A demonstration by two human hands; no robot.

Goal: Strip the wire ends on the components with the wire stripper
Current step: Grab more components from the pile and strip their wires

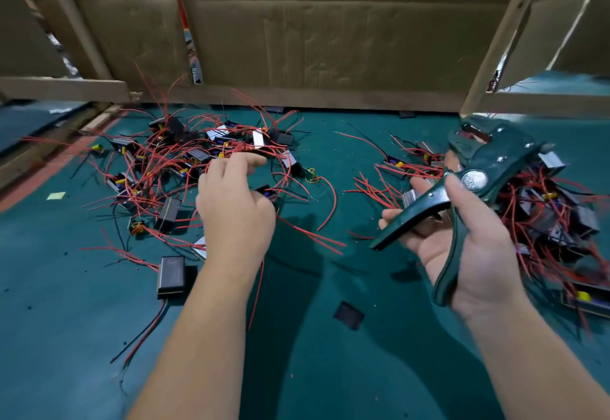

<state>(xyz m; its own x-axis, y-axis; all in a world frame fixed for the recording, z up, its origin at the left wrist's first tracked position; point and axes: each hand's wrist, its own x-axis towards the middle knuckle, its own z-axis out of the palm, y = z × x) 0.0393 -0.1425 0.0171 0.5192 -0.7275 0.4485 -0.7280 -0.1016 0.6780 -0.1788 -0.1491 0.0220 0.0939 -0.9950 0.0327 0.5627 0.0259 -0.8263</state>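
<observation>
Green surface: tangled components in a left pile and a right pile. The right hand wraps the wire stripper, its handles sprung apart; the left hand curls its fingers down among the red wires, and I cannot tell whether one is pinched. Judgement: components are light and the leads thin, limp and snag-prone, so pinch a lead just behind its end.
</observation>
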